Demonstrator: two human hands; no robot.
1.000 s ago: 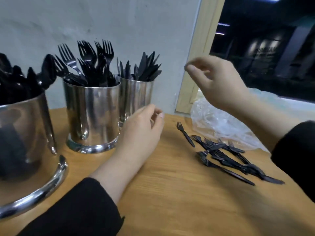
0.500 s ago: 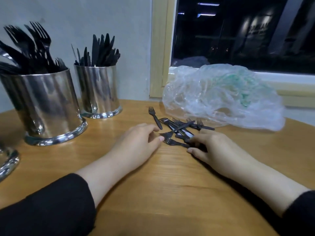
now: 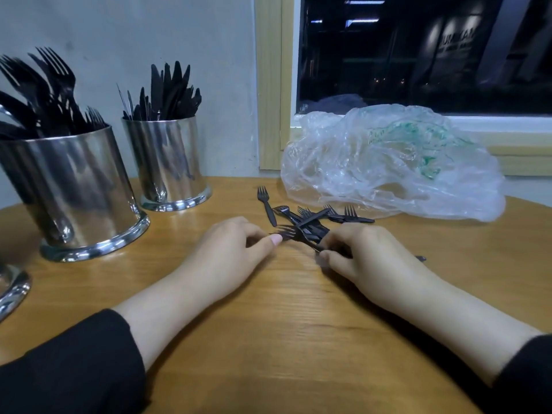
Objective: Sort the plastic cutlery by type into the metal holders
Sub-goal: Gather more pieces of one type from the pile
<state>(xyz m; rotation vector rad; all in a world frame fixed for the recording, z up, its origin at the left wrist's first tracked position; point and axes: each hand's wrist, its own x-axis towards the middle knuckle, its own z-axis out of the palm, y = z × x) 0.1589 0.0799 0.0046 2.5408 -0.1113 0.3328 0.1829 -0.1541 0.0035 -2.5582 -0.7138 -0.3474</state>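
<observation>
Wooden table (image 3: 283,339), head view. Loose pile of black plastic forks (image 3: 310,222) at centre, approx 12 o'clock from both hands, just short of a crumpled clear plastic bag (image 3: 388,162) at 1 o'clock by the window sill. 1 fork (image 3: 266,203) lies apart at the pile's 10 o'clock edge, tines pointing away.

L hand (image 3: 236,249): palm down on the table, fingers curled in loosely, thumb tip and forefinger at the tines of the nearest fork in the pile. Looks like a pinch or a steadying touch; can't tell which for sure.

R hand (image 3: 367,255): fingers curled over fork handles at the pile's near side, thumb tucked against them. Seems to hold at least 1 handle; how many, hidden under the fingers. A dark tip (image 3: 420,258) pokes out at its 3 o'clock side.

Judgement: both hands work the tangle from opposite ends, prob to pull forks free and bunch them with the tines 1 way.

Holders at 9–10 o'clock: near steel holder (image 3: 77,198) packed with forks tines up; farther steel holder (image 3: 170,162) at 11 o'clock holds knives, blades up. Base of a 3rd holder (image 3: 12,288) clipped at the left edge, contents out of view. Fork holder is prob the pile's destination.
</observation>
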